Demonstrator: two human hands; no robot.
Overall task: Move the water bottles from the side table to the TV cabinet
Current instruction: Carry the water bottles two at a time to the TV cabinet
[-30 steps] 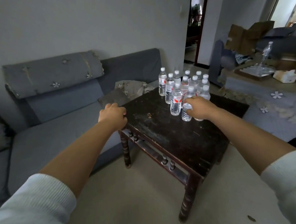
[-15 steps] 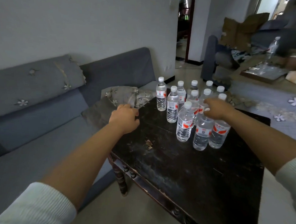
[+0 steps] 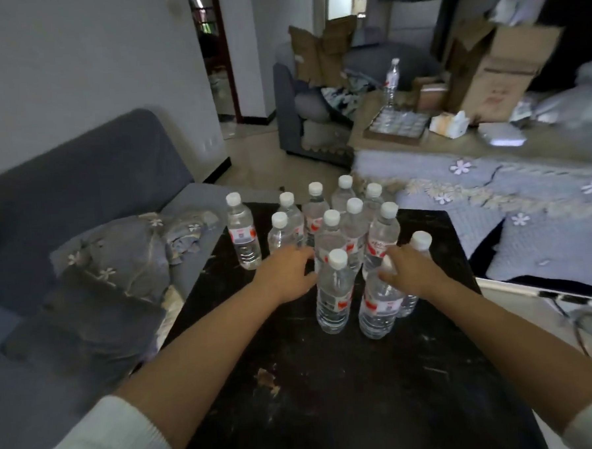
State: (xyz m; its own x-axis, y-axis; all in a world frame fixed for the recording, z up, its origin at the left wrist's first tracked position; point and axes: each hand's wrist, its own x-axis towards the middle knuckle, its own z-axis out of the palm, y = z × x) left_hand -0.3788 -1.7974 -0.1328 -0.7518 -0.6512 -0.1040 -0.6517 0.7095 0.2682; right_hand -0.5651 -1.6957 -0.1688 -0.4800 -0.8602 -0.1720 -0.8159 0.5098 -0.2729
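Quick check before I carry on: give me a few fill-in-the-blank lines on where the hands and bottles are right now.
1. The bottles stand on a dark wooden ____.
2. The right hand grips the top of a bottle in the ____ row of the cluster.
3. Every bottle cap in view is ____ in colour.
4. The bottle standing apart is on the cluster's ____ side.

Missing words: table; front; white; left

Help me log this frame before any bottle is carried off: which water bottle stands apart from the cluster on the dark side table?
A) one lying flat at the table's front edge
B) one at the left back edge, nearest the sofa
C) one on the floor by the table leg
B: the lone water bottle stands upright at the left back edge of the side table, clear of the cluster.
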